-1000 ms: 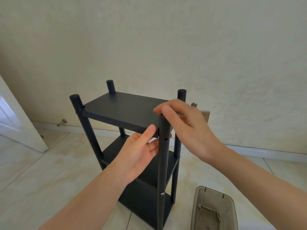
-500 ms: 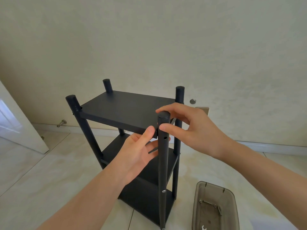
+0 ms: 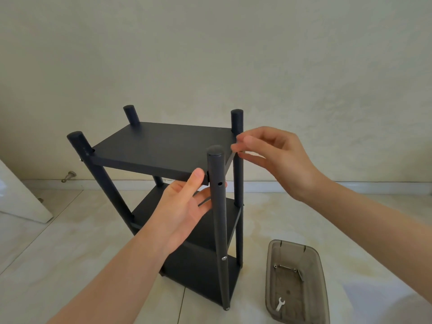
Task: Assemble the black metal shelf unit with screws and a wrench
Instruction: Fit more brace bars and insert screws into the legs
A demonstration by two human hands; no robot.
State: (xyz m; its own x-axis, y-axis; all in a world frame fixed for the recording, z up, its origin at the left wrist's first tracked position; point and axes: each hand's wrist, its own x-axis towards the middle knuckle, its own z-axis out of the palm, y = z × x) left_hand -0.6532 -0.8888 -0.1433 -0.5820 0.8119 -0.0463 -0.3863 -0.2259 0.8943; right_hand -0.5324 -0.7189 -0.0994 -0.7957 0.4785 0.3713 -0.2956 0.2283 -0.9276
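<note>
Head view: black shelf unit (image 3: 198, 277) stands on tiled floor (image 3: 70, 253) by wall (image 3: 210, 54); 3 shelves, 4 posts. L hand (image 3: 182, 211) is in the same spot as 0.5 s ago: fingers straight under top shelf (image 3: 163, 146), thumb on its front edge, just beside front post (image 3: 218, 218). R hand (image 3: 275, 155) has left that post's cap. It's now at top shelf's right edge near rear-right post (image 3: 237, 122), fingertips drawn together; can't tell if they pinch anything. Open hole (image 3: 219, 183) in front post at shelf level, screw (image 3: 224, 258) lower down. Wrench (image 3: 279, 304) lies in grey tray (image 3: 292, 243) on floor, right of unit.
</note>
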